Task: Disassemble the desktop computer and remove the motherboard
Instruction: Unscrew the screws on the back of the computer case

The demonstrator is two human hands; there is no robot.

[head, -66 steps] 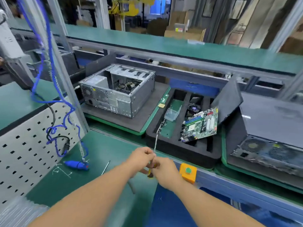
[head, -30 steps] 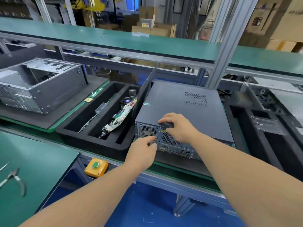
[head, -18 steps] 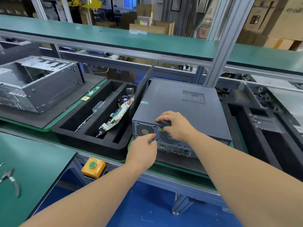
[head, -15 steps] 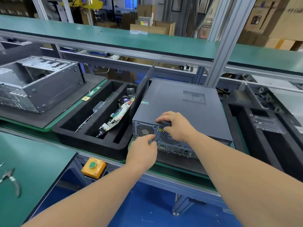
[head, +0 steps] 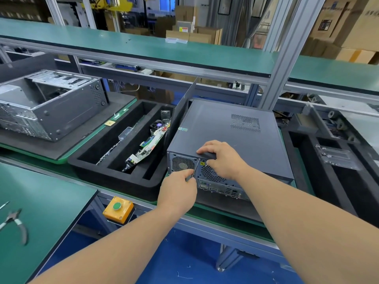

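desktop computer (head: 225, 136), a closed dark grey case, lay flat on a black mat on the conveyor worktop (head: 235, 219) at centre frame, its long axis running from 6 o'clock toward 12 o'clock, tilted slightly to 1 o'clock. its rear panel (head: 207, 177), with two round fan grilles and a row of ports, faced 6 o'clock toward the person; a perforated vent patch sat on the lid toward 1 o'clock.

at 9 o'clock of the case, touching or just beside it, stood a black foam tray (head: 114, 177) with long slots, one holding a bare motherboard (head: 147, 146) propped on edge. a flat dark panel (head: 184, 107) leaned upright between tray and case. farther toward 10 o'clock lay an opened silver chassis (head: 51, 111). a yellow button box (head: 118, 210) hung under the worktop edge at 7 o'clock, and pliers (head: 16, 224) lay on the green side worktop (head: 47, 201) at 8 o'clock. an aluminium post (head: 287, 58) rose behind the case at 1 o'clock.

the left hand (head: 178, 191) was closed around a thin screwdriver (head: 195, 169), its shaft angled up to 1 o'clock with the tip at the panel's top edge between the grilles. the right hand (head: 223, 158) rested on the case's rear top edge, fingers curled over a dark raised tab there, just at 2 o'clock of the tool tip.
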